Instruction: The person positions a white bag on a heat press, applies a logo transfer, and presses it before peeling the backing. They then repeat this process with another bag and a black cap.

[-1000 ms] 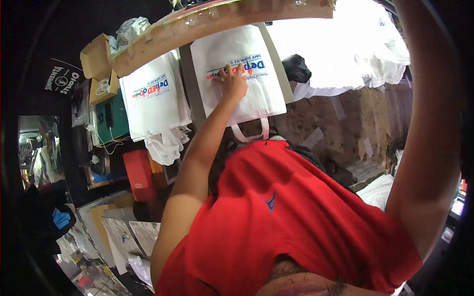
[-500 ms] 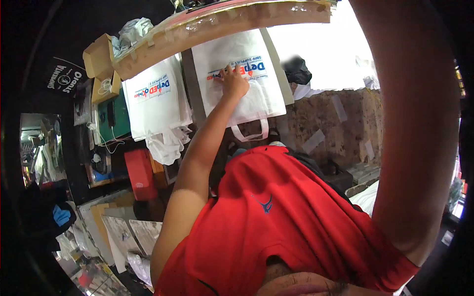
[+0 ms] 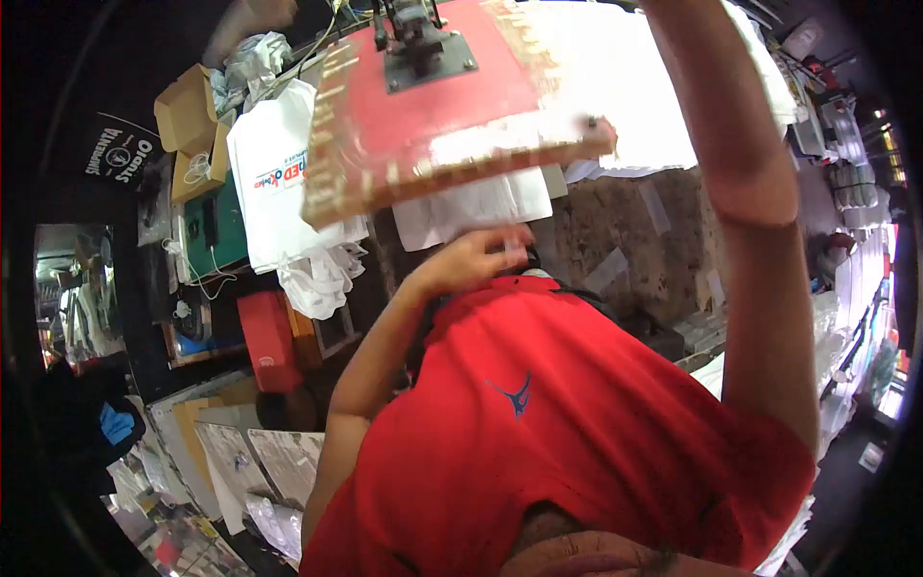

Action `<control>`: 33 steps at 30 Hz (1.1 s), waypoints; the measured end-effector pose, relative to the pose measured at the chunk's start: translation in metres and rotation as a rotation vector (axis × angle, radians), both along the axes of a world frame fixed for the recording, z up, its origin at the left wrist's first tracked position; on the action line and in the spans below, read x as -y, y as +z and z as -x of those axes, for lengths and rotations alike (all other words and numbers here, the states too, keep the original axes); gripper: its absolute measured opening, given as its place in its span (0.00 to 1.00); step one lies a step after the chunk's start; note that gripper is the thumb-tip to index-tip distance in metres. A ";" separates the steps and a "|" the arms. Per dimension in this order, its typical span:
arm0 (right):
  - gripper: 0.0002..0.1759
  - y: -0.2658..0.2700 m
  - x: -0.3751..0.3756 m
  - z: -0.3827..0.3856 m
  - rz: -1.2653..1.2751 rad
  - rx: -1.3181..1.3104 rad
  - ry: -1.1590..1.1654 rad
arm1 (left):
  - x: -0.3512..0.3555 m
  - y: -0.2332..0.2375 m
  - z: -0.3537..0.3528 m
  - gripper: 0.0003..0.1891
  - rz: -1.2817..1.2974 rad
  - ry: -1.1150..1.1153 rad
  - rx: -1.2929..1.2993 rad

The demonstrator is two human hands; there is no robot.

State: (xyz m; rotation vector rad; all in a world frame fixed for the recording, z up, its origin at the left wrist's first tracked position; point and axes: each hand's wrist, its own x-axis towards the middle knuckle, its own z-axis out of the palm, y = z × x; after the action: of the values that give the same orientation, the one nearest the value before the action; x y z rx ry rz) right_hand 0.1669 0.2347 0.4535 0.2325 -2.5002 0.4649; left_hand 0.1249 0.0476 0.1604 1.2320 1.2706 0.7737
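My left hand [image 3: 481, 258] is in front of my waist, its fingers extended and slightly blurred, with nothing visible in them. Just beyond it, the lower part of a white tote bag [image 3: 471, 207] sticks out from under a heat press. The red-topped upper plate [image 3: 442, 120] of the press, with brown taped edges, covers the bag's print. A dark metal bracket [image 3: 423, 60] is bolted onto that plate. My right arm reaches up past the top edge of the picture, so the right hand is out of sight.
Printed white tote bags [image 3: 274, 192] are stacked at the left, beside an open cardboard box [image 3: 195, 130] and a red box [image 3: 267, 341]. A large white sheet [image 3: 625, 77] lies at the right of the press. A blurred forearm [image 3: 245, 24] shows at the upper left.
The press plate has swung down and towards me over the tote bag. My left hand has left the bag's print and drawn back to my waist. My right arm has shifted.
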 end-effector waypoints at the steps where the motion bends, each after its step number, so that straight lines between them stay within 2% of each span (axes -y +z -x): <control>1: 0.20 -0.023 0.005 -0.011 0.046 0.011 0.021 | 0.009 0.039 0.004 0.20 -0.175 -0.229 0.095; 3: 0.19 -0.073 0.014 -0.031 0.152 0.042 0.028 | 0.028 0.103 0.018 0.18 -0.354 -0.337 0.311; 4: 0.20 -0.118 0.011 -0.030 0.282 0.100 0.030 | 0.028 0.113 0.030 0.18 -0.347 -0.301 0.308; 5: 0.21 -0.158 0.013 -0.025 0.469 0.089 0.042 | 0.022 0.119 0.047 0.19 -0.503 -0.193 0.343; 6: 0.10 -0.181 0.014 -0.026 0.371 0.262 0.019 | 0.011 0.116 0.058 0.20 -0.623 -0.038 0.260; 7: 0.10 -0.214 0.017 -0.026 0.329 0.218 -0.033 | 0.000 0.113 0.070 0.22 -0.723 0.131 0.159; 8: 0.07 -0.239 0.027 -0.027 0.412 0.173 -0.126 | -0.021 0.100 0.069 0.24 -0.762 0.341 -0.051; 9: 0.13 -0.261 0.026 -0.032 0.296 0.192 -0.204 | -0.045 0.067 0.071 0.29 -0.762 0.359 -0.196; 10: 0.13 -0.278 0.025 -0.033 0.308 0.195 -0.176 | -0.062 0.034 0.071 0.34 -0.756 0.366 -0.339; 11: 0.15 -0.292 0.023 -0.032 0.275 0.140 -0.262 | -0.067 0.021 0.066 0.35 -0.756 0.349 -0.495; 12: 0.17 -0.300 0.022 -0.031 0.243 0.083 -0.356 | -0.070 0.013 0.063 0.36 -0.755 0.321 -0.648; 13: 0.19 -0.296 0.024 -0.033 0.281 0.200 -0.398 | -0.071 0.019 0.063 0.38 -0.789 0.308 -0.671; 16: 0.18 -0.294 0.019 -0.023 0.353 0.077 -0.356 | -0.073 0.012 0.070 0.38 -0.742 0.389 -0.598; 18: 0.15 -0.299 0.016 -0.021 0.329 0.113 -0.356 | -0.077 0.005 0.069 0.37 -0.742 0.409 -0.645; 20: 0.15 -0.313 0.012 -0.021 0.395 0.113 -0.306 | -0.078 -0.001 0.072 0.36 -0.713 0.425 -0.569; 22: 0.15 -0.341 0.008 -0.019 0.427 0.158 -0.315 | -0.081 -0.028 0.078 0.36 -0.679 0.418 -0.539; 24: 0.20 -0.387 -0.003 -0.017 0.101 0.120 -0.290 | -0.089 -0.070 0.083 0.38 -0.775 0.358 -0.769; 25: 0.27 -0.391 -0.001 -0.015 0.194 0.098 -0.300 | -0.089 -0.072 0.080 0.40 -0.739 0.376 -0.732; 26: 0.32 -0.415 -0.001 -0.023 0.148 0.099 -0.379 | -0.088 -0.078 0.082 0.40 -0.791 0.355 -0.751; 29: 0.31 -0.401 0.000 -0.018 0.264 0.204 -0.381 | -0.088 -0.070 0.081 0.38 -0.768 0.406 -0.740; 33: 0.28 -0.383 -0.001 -0.012 0.210 0.158 -0.296 | -0.086 -0.072 0.078 0.37 -0.789 0.446 -0.699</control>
State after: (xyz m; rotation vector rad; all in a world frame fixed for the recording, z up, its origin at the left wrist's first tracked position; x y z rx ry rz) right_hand 0.1793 0.2360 0.0700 -0.2630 -2.5553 0.6349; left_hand 0.0469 0.1332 0.0881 1.9944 1.9394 1.3084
